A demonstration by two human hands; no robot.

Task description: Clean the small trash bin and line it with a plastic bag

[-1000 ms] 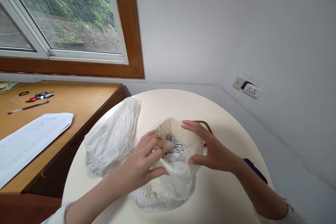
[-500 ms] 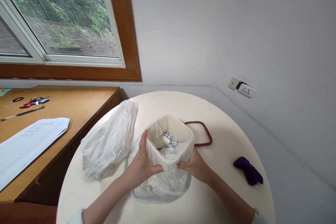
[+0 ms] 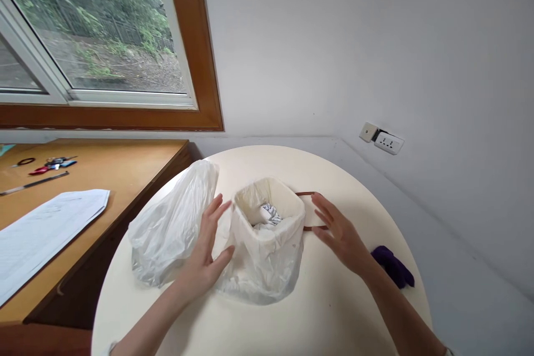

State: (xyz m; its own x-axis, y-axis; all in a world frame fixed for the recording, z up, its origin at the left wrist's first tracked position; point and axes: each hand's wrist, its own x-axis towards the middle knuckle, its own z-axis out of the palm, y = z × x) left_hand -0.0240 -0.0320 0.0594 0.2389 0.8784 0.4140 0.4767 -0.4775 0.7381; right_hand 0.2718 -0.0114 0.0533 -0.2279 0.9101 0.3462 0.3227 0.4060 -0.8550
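Observation:
A small trash bin (image 3: pixel 267 267) stands on the round table, a translucent white plastic bag draped over its rim and down its outside. Crumpled paper (image 3: pixel 270 214) lies inside it. My left hand (image 3: pixel 207 253) is just left of the bin, fingers spread, holding nothing. On the other side my right hand (image 3: pixel 340 233) hovers with fingers apart, over a reddish-brown rounded frame (image 3: pixel 308 193) that it partly hides. I cannot tell whether the right fingers touch that frame.
A puffy white plastic bag (image 3: pixel 173 228) lies left on the round table (image 3: pixel 267 328). A dark purple cloth (image 3: pixel 392 267) rests at the right edge. The wooden desk (image 3: pixel 137 161) at left bears papers (image 3: pixel 54 228), a pen (image 3: pixel 35 183) and keys (image 3: pixel 56 163).
Both hands have let go of the bin's bag-covered rim and moved apart, left hand leftward and right hand rightward. The bin now sits slightly farther back.

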